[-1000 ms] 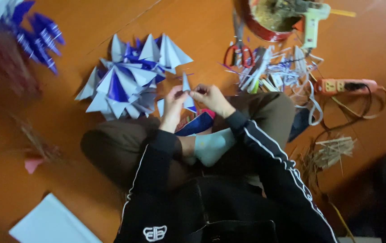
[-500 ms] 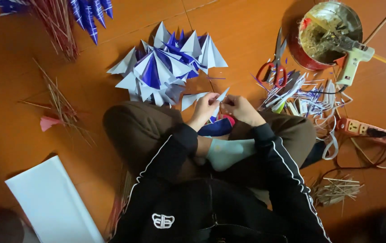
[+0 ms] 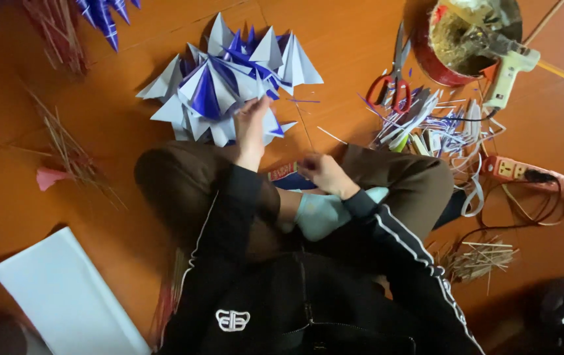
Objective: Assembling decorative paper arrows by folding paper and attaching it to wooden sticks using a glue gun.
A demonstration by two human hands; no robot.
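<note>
From the head camera, looking straight down, a person sits cross-legged on an orange-brown wooden floor (image 3: 360,46), in brown trousers and a black jacket with white stripes down the sleeves.

The left hand (image 3: 251,125) reaches forward to the near edge of a pile of folded paper cones (image 3: 226,82), blue and white, heaped on the floor just ahead of the knees. Its fingers are closed around one of the pointed pieces at the pile's edge, pinching it. The right hand (image 3: 321,172) rests low over the lap, near the right knee, fingers curled loosely; whether it pinches anything cannot be told. Just beside it, between the legs, lies a small red and blue packet (image 3: 284,172), and a foot in a pale blue sock (image 3: 321,213) sits below the hand.

To the right of the pile lie red-handled scissors (image 3: 393,82), next to a heap of white and blue paper strips (image 3: 426,125). Beyond them stands a round red tin (image 3: 436,66) with a cream glue gun (image 3: 508,69) resting across its rim. An orange power strip (image 3: 521,169) with a dark cable lies further right. A bundle of thin sticks (image 3: 479,260) lies by the right leg, more sticks (image 3: 65,141) are scattered on the left, and a white sheet of paper (image 3: 65,299) lies at the lower left.
</note>
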